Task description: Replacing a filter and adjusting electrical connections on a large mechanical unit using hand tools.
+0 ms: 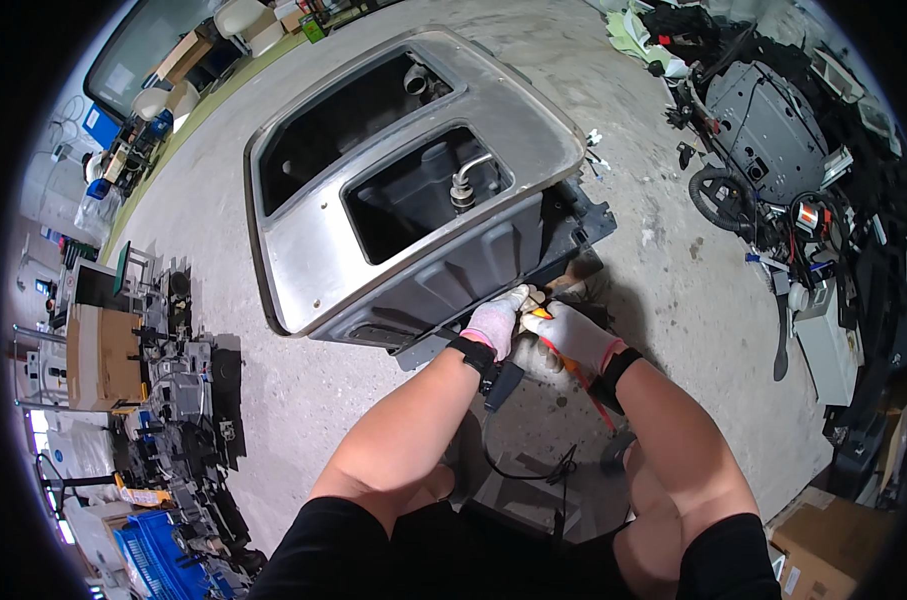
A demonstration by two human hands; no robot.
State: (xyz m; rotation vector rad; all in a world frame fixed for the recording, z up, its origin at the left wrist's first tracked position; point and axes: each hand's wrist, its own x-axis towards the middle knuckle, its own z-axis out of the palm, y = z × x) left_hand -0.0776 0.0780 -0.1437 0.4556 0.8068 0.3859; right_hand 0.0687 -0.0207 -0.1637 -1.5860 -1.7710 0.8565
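A large unit with a brushed metal top frame [303, 262] and a dark grey ribbed plastic body [463, 262] sits on the floor in front of me. Through the smaller opening in its top shows a bent metal pipe fitting [461, 190]. My left hand [497, 322], in a white-and-pink work glove, is closed at the unit's lower near edge; what its fingers pinch is hidden. Close beside it, my gloved right hand [581, 336] is closed around a long orange-red-handled hand tool [576, 370], whose end points down toward me. The tool's working end is mostly covered by the gloves.
Dark scrap parts, a small wheel [721, 197] and a grey panel [768, 130] lie piled at the right. On the left stand a cardboard box [105, 358], metal parts and a blue crate [163, 550]. A black cable [518, 475] hangs between my legs.
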